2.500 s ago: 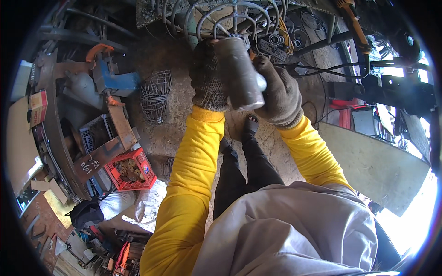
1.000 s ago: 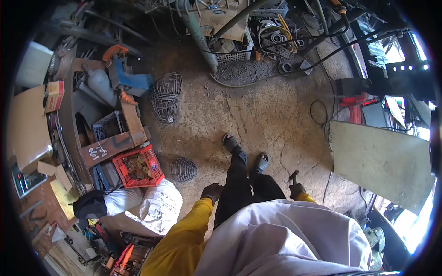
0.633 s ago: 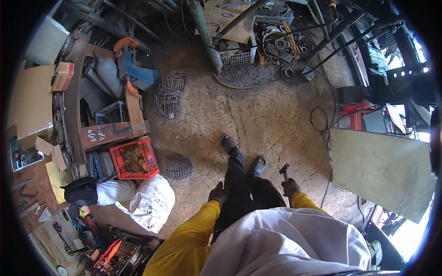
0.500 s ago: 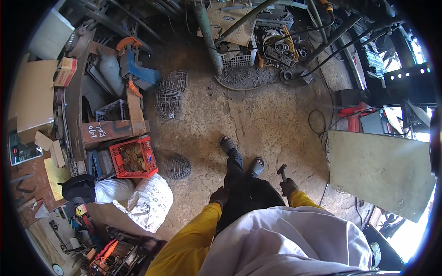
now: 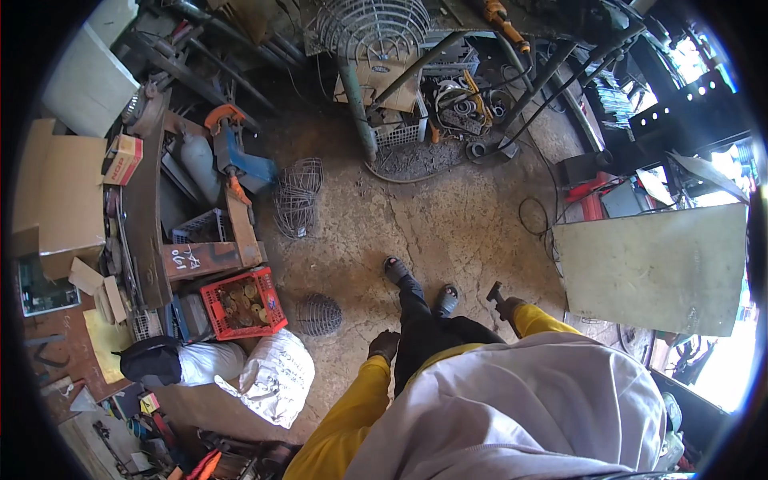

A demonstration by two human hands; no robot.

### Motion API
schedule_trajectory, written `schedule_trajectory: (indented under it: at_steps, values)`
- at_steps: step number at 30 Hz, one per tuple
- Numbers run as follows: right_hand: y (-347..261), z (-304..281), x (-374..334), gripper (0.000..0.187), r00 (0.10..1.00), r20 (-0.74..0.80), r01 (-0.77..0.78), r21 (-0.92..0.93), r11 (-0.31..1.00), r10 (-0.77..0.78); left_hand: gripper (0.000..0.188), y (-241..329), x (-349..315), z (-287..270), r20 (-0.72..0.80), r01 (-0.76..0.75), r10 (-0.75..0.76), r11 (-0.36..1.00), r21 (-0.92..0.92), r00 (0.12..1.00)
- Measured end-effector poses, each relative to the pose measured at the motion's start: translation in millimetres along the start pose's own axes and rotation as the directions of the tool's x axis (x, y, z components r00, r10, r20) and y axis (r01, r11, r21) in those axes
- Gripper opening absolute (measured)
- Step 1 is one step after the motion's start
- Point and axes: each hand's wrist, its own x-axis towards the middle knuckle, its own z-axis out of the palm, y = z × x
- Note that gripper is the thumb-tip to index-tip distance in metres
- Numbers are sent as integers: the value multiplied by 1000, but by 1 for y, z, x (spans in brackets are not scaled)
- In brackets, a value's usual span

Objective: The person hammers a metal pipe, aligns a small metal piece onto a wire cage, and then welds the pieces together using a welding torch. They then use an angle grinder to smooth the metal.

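Observation:
My right hand (image 5: pixel 510 308) is closed around the handle of a hammer (image 5: pixel 495 293), held out beside my right leg with its dark head forward. Most of the handle is hidden by the hand. My left hand (image 5: pixel 385 345) hangs beside my left thigh, touching nothing that I can see. Its fingers point down and are too dark and hidden to read. On the floor to the left lie a round wire cage (image 5: pixel 318 314) and, farther off, a larger tangled wire cage (image 5: pixel 299 196). Another domed wire cage (image 5: pixel 374 30) rests on the bench at the far edge.
At left, a red crate (image 5: pixel 243 304) of round metal pieces stands beside a white sack (image 5: pixel 278 378) and a blue-orange metal stand (image 5: pixel 244 164). A pale board (image 5: pixel 652 268) is on the right. A cable (image 5: pixel 534 216) loops over the floor. An orange power tool (image 5: pixel 506 26) lies on the far bench.
My view has shifted forward and up, bringing the bench top and its domed wire cage into sight. The hammer stays in my right hand; my left hand still hangs down.

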Motion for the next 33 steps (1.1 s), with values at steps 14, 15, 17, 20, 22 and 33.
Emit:
schedule_trajectory:
  at_steps: [14, 15, 17, 20, 22, 33]
  values:
    - [-167, -276, -124, 43, 941, -226, -115, 484, 867, 251, 27, -97, 35, -133, -142, -9, -23, 976, -218, 990]
    - [-171, -284, -126, 42, 933, -284, -51, 507, 861, 222, 27, -106, 40, -142, -189, -23, -35, 955, -296, 981]
    - [-178, -302, -131, 41, 915, -345, 5, 533, 846, 211, 28, -99, 43, -168, -165, 32, -97, 934, -355, 982]
    - [-161, -314, -118, 41, 906, -357, -4, 531, 847, 228, 32, -54, 27, -228, -107, 68, -108, 944, -324, 988]
    - [-146, -319, -101, 41, 921, -320, -35, 498, 867, 221, 37, -51, 20, -236, -196, 44, -115, 941, -335, 974]
    - [-81, -276, -93, 33, 904, -91, -288, 593, 752, 418, 31, -20, 19, -256, -165, -47, 58, 996, 70, 985]
